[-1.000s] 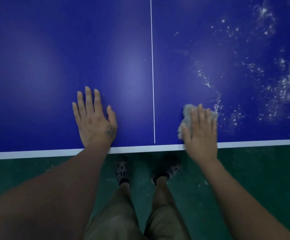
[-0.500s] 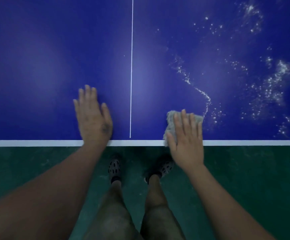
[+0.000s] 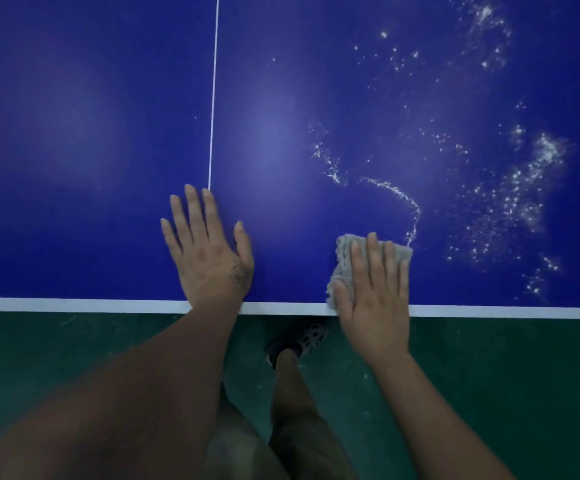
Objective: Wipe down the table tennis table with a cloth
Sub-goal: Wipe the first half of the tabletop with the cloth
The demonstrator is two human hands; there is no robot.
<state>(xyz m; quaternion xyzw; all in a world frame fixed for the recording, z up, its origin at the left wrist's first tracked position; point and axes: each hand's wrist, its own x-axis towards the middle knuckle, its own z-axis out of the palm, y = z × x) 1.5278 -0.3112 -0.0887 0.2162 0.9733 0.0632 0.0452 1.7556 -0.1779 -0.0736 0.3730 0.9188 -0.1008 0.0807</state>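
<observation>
I am looking down on the blue bench (image 3: 73, 133), which is filling most of my view, with the green floor (image 3: 524, 393) running below its white edge stripe (image 3: 73, 304). A wide scatter of white specks (image 3: 517, 199) is lying over the right half, while the left half is looking clean to me.

The left grip (image 3: 208, 258) is lying flat on the bench by the near edge, fingers straight and slightly spread, bracing and holding nothing; one fingertip is covering the near end of the thin centre line (image 3: 214, 98). The right grip (image 3: 375, 296) is pressing down flat, fingers straight and close together, pinching nothing, its heel hanging over the edge stripe.

The grey cloth (image 3: 345, 258) is sitting under those fingers at the near edge, right of the centre line. Its far right corner is touching the tail of a curved trail of specks (image 3: 396, 194).

I am judging the wipe as partly done. To do this pass well, I am planning to press evenly across the whole cloth, sweep right in overlapping strokes, and gather the specks instead of scattering them.
</observation>
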